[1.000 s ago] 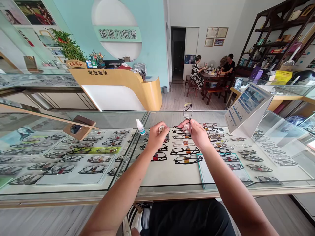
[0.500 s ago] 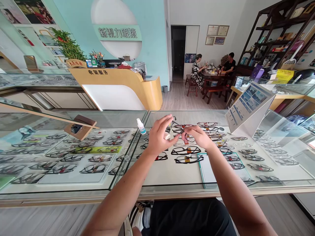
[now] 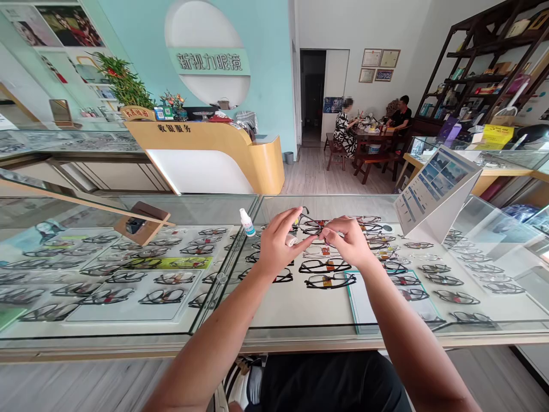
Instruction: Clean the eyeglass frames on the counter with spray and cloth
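A pair of dark-framed eyeglasses [image 3: 312, 228] is held above the glass counter, between my two hands. My right hand [image 3: 346, 239] pinches the frame with thumb and fingers. The fingertips of my left hand [image 3: 277, 243] are at the raised temple, its thumb stretched towards the right hand. A small white object [image 3: 291, 240] shows in the curl of the left hand; its kind is unclear. To the left, a white bottle [image 3: 247, 223] with a blue label stands on the glass. Several eyeglasses [image 3: 330, 280] lie in rows under it.
A white display card [image 3: 433, 194] stands on the counter at the right. At the left, a wooden stand [image 3: 143, 223] rests beside a slanted mirror edge. Beyond are a cashier desk [image 3: 206, 149] and two people [image 3: 343, 129] seated at a table.
My right fingers have shifted slightly and closed more tightly at the eyeglasses, near the left thumb. The left hand has hardly moved, and the whole view has tipped a little upward.
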{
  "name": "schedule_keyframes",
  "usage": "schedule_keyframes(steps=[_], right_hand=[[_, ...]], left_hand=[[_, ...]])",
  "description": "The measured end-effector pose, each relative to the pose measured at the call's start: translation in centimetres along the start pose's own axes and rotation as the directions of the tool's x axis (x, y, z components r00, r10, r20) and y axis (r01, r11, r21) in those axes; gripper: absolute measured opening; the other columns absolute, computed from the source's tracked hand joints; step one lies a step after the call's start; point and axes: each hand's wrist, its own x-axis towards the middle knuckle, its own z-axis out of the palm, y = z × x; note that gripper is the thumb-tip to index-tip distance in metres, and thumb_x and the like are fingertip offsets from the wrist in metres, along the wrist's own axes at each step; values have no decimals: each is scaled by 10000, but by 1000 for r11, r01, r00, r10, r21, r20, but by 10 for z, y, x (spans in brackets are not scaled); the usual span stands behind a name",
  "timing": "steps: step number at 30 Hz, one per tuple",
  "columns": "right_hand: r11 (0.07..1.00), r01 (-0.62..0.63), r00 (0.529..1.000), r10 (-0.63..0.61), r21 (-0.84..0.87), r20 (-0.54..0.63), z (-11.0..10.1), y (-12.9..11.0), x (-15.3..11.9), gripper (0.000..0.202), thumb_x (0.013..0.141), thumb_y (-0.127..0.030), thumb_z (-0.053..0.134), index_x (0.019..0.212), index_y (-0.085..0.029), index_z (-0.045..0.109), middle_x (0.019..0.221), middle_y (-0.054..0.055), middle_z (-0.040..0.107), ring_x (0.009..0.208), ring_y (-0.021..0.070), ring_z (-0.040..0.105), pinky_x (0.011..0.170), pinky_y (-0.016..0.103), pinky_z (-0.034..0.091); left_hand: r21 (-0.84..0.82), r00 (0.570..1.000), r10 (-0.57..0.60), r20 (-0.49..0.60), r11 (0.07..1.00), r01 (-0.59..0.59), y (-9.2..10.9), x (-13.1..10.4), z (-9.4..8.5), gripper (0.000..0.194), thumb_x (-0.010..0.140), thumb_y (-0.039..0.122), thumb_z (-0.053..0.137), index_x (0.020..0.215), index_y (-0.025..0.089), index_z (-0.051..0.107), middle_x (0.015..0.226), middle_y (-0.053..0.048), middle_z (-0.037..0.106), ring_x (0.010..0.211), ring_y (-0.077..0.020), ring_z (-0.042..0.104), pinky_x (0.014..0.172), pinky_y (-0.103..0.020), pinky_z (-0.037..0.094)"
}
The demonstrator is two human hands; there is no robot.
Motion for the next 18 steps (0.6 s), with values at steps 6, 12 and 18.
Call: schedule_keyframes(steps=[6, 12, 18], right_hand=[[998, 28, 1000, -28, -54, -6, 1, -1, -2, 612, 1149, -641, 499, 730, -261, 730, 655, 28, 710, 690, 230, 659, 874, 438, 471], [972, 127, 938, -183, -198, -296, 4, -4, -4, 398, 1080, -567, 614, 1302, -253, 717, 1192, 119, 786, 1114, 324, 717, 993, 497, 533], [912, 143, 858, -308, -385, -411, 20, 3, -6, 539, 1008, -478, 767, 1457, -244, 581, 1332, 172, 709, 1209, 353, 697, 1010, 540, 590]], left_hand=[[-9, 999, -5, -46, 1000, 4, 3, 0, 0, 615, 971, 563, 879, 1482, 261, 719, 1368, -158, 817, 1007, -259, 807, 809, -385, 681], [-31, 973, -125, -194, 992, 121, 3, 4, -3, 589, 955, 519, 913, 1439, 246, 716, 1270, -111, 803, 771, -160, 678, 761, -346, 615], [-59, 913, -270, -307, 962, 265, 5, 7, -7, 568, 951, 579, 899, 1359, 232, 711, 1216, -88, 773, 760, -133, 631, 715, -305, 546]])
